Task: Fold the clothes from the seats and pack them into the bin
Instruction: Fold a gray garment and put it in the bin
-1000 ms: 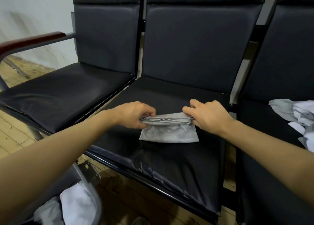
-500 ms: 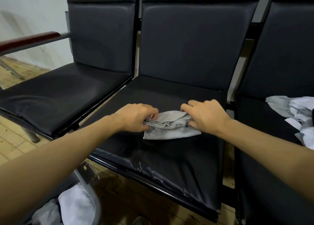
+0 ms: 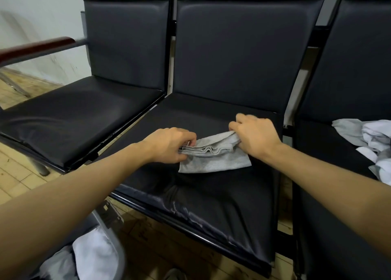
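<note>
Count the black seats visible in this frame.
3: the left seat by the armrest, bare; the middle seat under the grey garment; the right seat holding unfolded clothes, cut off at the edge. More may lie beyond.

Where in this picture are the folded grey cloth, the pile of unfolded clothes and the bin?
folded grey cloth [image 3: 213, 163]: head view, flat lower layer.
pile of unfolded clothes [image 3: 372, 134]: head view, white top.
bin [image 3: 118, 250]: head view, grey rim.

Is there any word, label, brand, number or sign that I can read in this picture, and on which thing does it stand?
None can be read.
Grey folded garment: no print or tag shows.
Black seats: no label shows.
Bin with dark latch: no legible marking.
Unfolded clothes on the right seat: no text shows.
</note>
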Action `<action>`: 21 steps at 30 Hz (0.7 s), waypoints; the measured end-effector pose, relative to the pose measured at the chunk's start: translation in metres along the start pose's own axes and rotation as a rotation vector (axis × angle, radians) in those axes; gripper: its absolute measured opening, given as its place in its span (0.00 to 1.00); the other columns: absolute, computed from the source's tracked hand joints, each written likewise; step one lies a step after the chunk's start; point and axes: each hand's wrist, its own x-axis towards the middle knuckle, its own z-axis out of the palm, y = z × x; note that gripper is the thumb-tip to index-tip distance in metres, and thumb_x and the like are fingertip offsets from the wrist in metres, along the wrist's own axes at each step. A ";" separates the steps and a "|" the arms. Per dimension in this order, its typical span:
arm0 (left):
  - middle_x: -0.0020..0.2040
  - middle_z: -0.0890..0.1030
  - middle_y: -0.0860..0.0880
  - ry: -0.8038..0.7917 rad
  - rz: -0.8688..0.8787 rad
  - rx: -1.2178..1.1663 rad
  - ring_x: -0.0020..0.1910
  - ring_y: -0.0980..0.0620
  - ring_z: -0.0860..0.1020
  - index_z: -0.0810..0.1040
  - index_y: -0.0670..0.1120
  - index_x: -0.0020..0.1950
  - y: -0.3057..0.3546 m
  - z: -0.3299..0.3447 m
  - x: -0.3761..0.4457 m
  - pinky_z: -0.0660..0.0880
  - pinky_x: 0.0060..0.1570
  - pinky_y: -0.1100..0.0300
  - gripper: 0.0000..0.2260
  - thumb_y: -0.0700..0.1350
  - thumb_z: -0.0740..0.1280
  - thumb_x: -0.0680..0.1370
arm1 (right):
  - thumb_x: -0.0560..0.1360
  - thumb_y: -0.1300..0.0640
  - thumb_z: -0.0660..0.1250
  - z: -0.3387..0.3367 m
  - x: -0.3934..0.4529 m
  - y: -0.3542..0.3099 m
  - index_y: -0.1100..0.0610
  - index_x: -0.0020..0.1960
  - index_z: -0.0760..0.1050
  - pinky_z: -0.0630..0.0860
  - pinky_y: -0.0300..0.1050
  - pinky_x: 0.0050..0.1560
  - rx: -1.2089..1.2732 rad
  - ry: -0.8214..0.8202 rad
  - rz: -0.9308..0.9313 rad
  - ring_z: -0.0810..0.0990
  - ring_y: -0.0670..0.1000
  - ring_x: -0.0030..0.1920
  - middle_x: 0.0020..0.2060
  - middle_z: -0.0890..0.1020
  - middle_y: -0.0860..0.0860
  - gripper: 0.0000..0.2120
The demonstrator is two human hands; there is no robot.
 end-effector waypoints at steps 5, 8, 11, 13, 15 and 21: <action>0.46 0.75 0.60 -0.008 0.038 -0.006 0.45 0.55 0.75 0.73 0.58 0.50 0.003 0.008 0.001 0.74 0.42 0.55 0.10 0.54 0.73 0.74 | 0.67 0.63 0.75 0.017 -0.001 0.021 0.53 0.52 0.76 0.69 0.51 0.43 -0.072 0.155 -0.238 0.74 0.55 0.44 0.43 0.76 0.50 0.16; 0.49 0.75 0.61 -0.078 0.085 0.012 0.47 0.59 0.74 0.77 0.58 0.56 0.005 0.015 0.000 0.76 0.46 0.56 0.14 0.63 0.70 0.76 | 0.68 0.64 0.75 0.035 -0.013 0.027 0.54 0.52 0.75 0.67 0.51 0.42 -0.089 0.173 -0.285 0.73 0.55 0.42 0.42 0.76 0.51 0.15; 0.49 0.78 0.62 -0.115 0.081 -0.036 0.47 0.60 0.77 0.80 0.60 0.56 0.003 0.013 0.001 0.80 0.48 0.53 0.20 0.71 0.61 0.75 | 0.67 0.62 0.78 0.037 -0.021 0.035 0.54 0.52 0.75 0.68 0.50 0.42 -0.070 0.136 -0.318 0.75 0.55 0.42 0.42 0.77 0.51 0.18; 0.49 0.80 0.61 -0.140 0.075 -0.053 0.47 0.60 0.79 0.83 0.60 0.52 0.000 0.011 0.002 0.81 0.47 0.51 0.24 0.72 0.55 0.75 | 0.64 0.61 0.80 0.031 -0.023 0.039 0.55 0.53 0.76 0.70 0.51 0.41 -0.050 0.130 -0.336 0.76 0.56 0.42 0.43 0.78 0.52 0.21; 0.47 0.81 0.59 -0.158 0.085 -0.050 0.46 0.60 0.79 0.83 0.57 0.47 -0.001 0.012 0.002 0.81 0.46 0.50 0.25 0.71 0.53 0.77 | 0.62 0.62 0.81 0.027 -0.027 0.043 0.55 0.52 0.77 0.72 0.51 0.41 -0.041 0.118 -0.350 0.76 0.56 0.42 0.43 0.78 0.53 0.22; 0.46 0.79 0.60 -0.121 0.076 -0.086 0.43 0.61 0.78 0.84 0.58 0.48 -0.007 0.011 0.005 0.78 0.44 0.55 0.19 0.67 0.58 0.81 | 0.66 0.56 0.82 0.019 -0.034 0.051 0.54 0.54 0.77 0.72 0.51 0.42 -0.061 0.042 -0.355 0.76 0.55 0.44 0.46 0.78 0.52 0.21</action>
